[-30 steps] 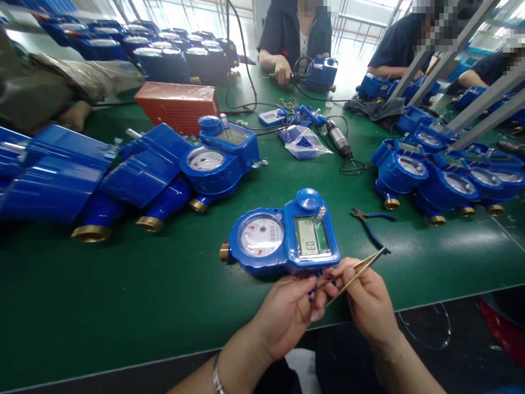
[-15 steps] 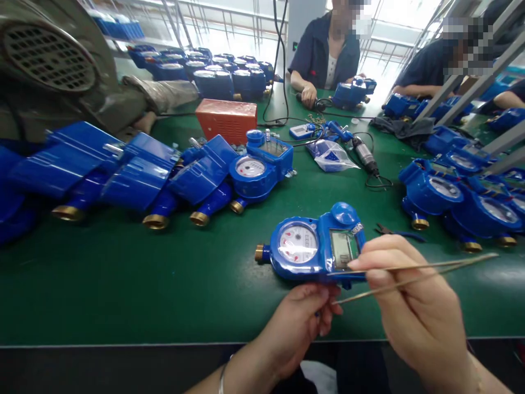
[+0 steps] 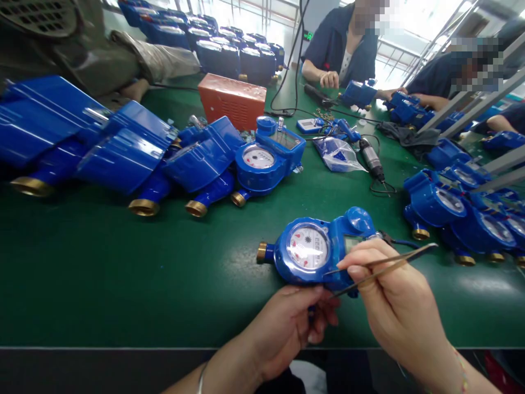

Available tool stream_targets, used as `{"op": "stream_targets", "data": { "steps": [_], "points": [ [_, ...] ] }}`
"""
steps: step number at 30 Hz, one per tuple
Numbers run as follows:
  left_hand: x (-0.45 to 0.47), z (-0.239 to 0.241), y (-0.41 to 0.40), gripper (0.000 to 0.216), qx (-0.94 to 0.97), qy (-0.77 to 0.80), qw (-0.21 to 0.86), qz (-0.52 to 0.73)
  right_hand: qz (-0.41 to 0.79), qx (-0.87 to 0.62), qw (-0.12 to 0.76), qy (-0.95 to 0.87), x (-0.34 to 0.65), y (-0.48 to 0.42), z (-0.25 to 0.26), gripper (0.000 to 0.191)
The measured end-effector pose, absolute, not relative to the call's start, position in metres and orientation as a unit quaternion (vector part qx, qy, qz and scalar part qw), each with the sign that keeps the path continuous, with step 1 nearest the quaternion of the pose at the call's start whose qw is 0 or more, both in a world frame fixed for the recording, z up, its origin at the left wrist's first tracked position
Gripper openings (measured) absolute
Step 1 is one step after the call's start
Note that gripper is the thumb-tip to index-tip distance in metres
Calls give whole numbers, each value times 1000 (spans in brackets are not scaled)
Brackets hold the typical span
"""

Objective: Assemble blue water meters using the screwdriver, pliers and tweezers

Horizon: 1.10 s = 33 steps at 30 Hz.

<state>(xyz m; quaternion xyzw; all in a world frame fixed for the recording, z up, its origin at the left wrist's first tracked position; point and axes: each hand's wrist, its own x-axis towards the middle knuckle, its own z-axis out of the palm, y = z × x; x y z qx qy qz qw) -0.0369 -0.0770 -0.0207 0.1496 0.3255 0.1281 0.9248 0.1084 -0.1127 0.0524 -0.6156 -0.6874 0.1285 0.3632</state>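
My right hand (image 3: 397,295) is closed around a pair of tweezers (image 3: 404,260). Their two tips are apart and point left, close to the front edge of a blue water meter (image 3: 279,251). This meter lies on the green table with its round dial face up, and its brass threaded end points left. My right fingers partly cover its small display. Just in front of the meter is my left hand (image 3: 287,323), with thumb and fingers curled together near the tweezer tips. A small dark blue bit shows between those fingers, too hidden to name.
More blue meters (image 3: 123,142) line the left side, and others (image 3: 447,208) stand at the right. Behind are an orange-red box (image 3: 233,101), a plastic bag (image 3: 338,153), a corded screwdriver (image 3: 371,158) and cables. Pliers (image 3: 404,242) lie behind my right hand. Co-workers sit across the table.
My right hand and the tweezers have shifted slightly left, with the tips nearer the left fingers. The camera view has tilted and moved a little. A co-worker's hand has let go of a black tool.
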Motion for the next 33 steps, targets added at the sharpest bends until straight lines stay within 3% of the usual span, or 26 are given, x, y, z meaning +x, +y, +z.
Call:
{"op": "stream_targets", "data": {
  "steps": [7, 17, 33],
  "points": [
    [-38, -24, -73, 19, 140, 311, 932, 126, 145, -611, 351, -695, 108, -107, 55, 12],
    [-34, -25, -74, 10, -36, 272, 959, 65, 222, -544, 329, -739, 125, -105, 55, 17],
    [-30, -20, -68, 16, 16, 283, 955, 85, 206, -539, 280, -767, 125, -85, 61, 11]
  ]
}}
